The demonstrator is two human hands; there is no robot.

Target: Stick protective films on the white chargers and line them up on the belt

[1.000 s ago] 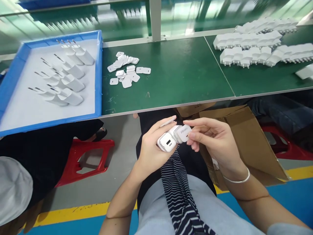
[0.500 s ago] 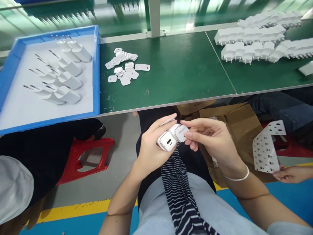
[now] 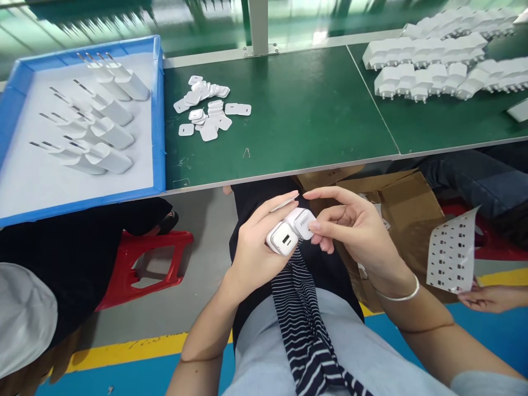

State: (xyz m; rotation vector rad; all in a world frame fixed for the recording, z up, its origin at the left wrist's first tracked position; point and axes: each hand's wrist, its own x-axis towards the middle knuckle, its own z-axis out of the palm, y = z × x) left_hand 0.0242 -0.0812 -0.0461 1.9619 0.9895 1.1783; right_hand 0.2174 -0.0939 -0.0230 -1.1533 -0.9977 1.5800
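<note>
My left hand (image 3: 256, 242) is closed around two white chargers lying side by side. The nearer charger (image 3: 276, 236) shows two ports in its end face. The other charger (image 3: 303, 223) has a smooth end face with faint grey lettering. A thin white plate (image 3: 284, 203) is wedged between the fingers of this same hand. My right hand (image 3: 357, 223) has its thumb tip against the lettered end face, while its index finger is raised off the charger. Its other fingers curl loosely beneath the thumb; whether they touch the charger, I cannot tell.
On the green table lie several small white plates (image 3: 209, 132), beside a blue-rimmed tray (image 3: 158, 126) of pronged chargers. Rows of white chargers (image 3: 421, 52) stand at right. Below are a cardboard box (image 3: 406, 209), a red stool (image 3: 178, 264) and another person's hand (image 3: 493, 297) with a printed sheet (image 3: 449, 256).
My right index finger has lifted away from the lettered charger; the thumb stays on it. The other person's sheet has unfolded and tilted. The view has shifted slightly.
</note>
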